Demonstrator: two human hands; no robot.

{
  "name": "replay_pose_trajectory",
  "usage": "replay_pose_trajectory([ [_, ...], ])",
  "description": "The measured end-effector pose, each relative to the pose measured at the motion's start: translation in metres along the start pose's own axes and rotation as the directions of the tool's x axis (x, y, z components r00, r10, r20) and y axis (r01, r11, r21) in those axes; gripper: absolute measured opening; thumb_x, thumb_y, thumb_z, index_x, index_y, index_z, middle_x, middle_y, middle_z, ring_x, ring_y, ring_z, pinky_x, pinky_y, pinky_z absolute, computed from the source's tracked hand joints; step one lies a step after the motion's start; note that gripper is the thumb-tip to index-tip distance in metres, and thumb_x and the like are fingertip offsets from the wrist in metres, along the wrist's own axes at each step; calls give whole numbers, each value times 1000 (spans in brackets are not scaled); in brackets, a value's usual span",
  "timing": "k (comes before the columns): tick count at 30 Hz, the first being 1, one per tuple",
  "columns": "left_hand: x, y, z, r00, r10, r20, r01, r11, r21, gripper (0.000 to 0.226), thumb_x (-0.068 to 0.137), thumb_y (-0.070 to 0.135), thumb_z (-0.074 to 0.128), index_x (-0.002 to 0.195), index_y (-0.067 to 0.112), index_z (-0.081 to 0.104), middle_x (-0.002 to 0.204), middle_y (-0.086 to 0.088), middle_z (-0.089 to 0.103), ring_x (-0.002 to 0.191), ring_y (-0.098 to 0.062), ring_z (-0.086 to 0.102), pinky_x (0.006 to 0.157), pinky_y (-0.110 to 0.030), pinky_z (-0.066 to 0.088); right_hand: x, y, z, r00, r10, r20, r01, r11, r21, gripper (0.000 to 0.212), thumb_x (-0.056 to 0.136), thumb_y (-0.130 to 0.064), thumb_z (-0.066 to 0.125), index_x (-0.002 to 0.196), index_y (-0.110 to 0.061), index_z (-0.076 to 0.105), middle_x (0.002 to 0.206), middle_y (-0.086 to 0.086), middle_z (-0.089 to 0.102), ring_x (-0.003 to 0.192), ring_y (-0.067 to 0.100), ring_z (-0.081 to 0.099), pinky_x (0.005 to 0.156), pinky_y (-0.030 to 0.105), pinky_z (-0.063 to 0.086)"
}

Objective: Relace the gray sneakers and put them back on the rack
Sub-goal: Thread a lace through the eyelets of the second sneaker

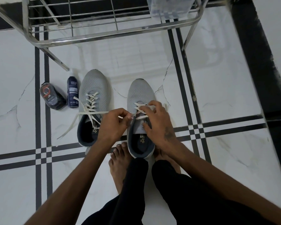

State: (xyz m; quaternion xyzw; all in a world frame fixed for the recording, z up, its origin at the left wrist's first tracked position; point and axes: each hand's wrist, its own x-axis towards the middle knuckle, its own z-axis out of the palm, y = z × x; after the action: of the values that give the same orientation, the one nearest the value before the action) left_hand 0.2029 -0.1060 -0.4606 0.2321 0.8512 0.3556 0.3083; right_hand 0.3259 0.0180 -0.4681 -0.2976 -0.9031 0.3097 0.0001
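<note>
A white marble-look tiled floor with black stripes [225, 75] fills the frame, and a shiny steel wire shoe rack [113, 38] spans the upper part. Below it, at centre, two gray mesh sneakers with dark blue lining stand side by side on the floor, toes toward the rack: the left-hand sneaker [92, 95] is laced, its loose ends trailing toward the lower left, while the right-hand sneaker [140, 95] is laced only partway. The left hand [113, 125] pinches the tip of a white flat lace [91, 112] drawn taut across the left-hand sneaker. The right hand [157, 120] lies over the right-hand sneaker's tongue, fingers curled on its lacing. At middle left stand a dark plastic-wrapped pack [53, 98] and a navy cleaner bottle [73, 93].
</note>
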Motion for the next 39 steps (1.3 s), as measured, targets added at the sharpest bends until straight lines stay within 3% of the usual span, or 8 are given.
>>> replay_pose_trajectory([
  [4, -15, 7, -9, 987, -52, -155, 39, 995, -91, 14, 102, 22, 47, 93, 17, 55, 90, 9, 71, 81, -9, 70, 82, -42, 57, -10, 6, -1, 989, 43, -143, -51, 997, -55, 34, 81, -17, 73, 108, -18, 52, 111, 3, 50, 98, 19, 47, 82, 32, 47],
  [7, -27, 18, -32, 914, -290, -283, 43, 764, -644, 21, 105, 16, 35, 90, 14, 50, 86, 0, 73, 88, -19, 71, 89, -36, 56, -12, 7, 0, 993, 71, -91, -67, 996, 56, 24, 85, -11, 66, 102, -16, 49, 101, -1, 49, 91, 17, 46, 73, 28, 41],
  [11, -41, 22, -84, 797, -524, -301, -13, 484, -875, 24, 98, 13, 35, 76, 20, 43, 51, 6, 37, 45, -13, 37, 53, -28, 46, -11, 7, -1, 997, 69, -45, -63, 989, 133, 25, 89, -12, 64, 99, -21, 43, 92, -7, 46, 79, 14, 49, 66, 30, 44],
  [14, -50, 11, -97, 856, -211, -472, 196, 977, -80, 14, 94, 19, 47, 83, 22, 55, 66, 4, 56, 60, -20, 51, 61, -32, 41, -12, 13, -2, 994, 103, -22, -97, 977, 188, 23, 90, -20, 65, 99, -21, 44, 87, -9, 47, 73, 11, 49, 65, 30, 47],
  [17, -48, 14, -75, 941, 228, -250, -51, 825, 562, 19, 88, 20, 63, 107, 21, 67, 107, -1, 67, 95, -28, 60, 79, -37, 47, -11, 16, -3, 994, 110, 14, -110, 972, 207, 22, 91, -33, 66, 100, -22, 49, 85, -9, 53, 73, 9, 53, 66, 28, 49],
  [23, -10, 29, -6, 983, 126, 132, -182, 722, 667, 22, 97, 35, 55, 111, 25, 69, 106, -3, 71, 99, -28, 65, 75, -34, 48, -7, 16, -11, 990, 135, 33, -139, 966, 217, 19, 92, -38, 65, 93, -19, 60, 80, -7, 64, 70, 9, 62, 65, 33, 57],
  [33, -40, 19, -107, 962, -255, 95, 111, 688, 717, 13, 85, 42, 68, 73, 42, 69, 83, 7, 71, 80, -19, 65, 72, -31, 51, -1, 17, -16, 978, 206, 27, -208, 963, 170, 17, 90, -23, 65, 79, -10, 60, 64, -1, 60, 59, 15, 54, 55, 29, 43],
  [39, -41, 31, -99, 987, -146, 74, 33, 621, 783, 24, 88, 51, 62, 75, 33, 71, 78, 3, 68, 77, -23, 64, 66, -29, 44, 0, 14, -20, 973, 223, 59, -229, 965, 127, 15, 90, -29, 64, 82, -16, 60, 70, -7, 60, 62, 11, 54, 57, 26, 40],
])
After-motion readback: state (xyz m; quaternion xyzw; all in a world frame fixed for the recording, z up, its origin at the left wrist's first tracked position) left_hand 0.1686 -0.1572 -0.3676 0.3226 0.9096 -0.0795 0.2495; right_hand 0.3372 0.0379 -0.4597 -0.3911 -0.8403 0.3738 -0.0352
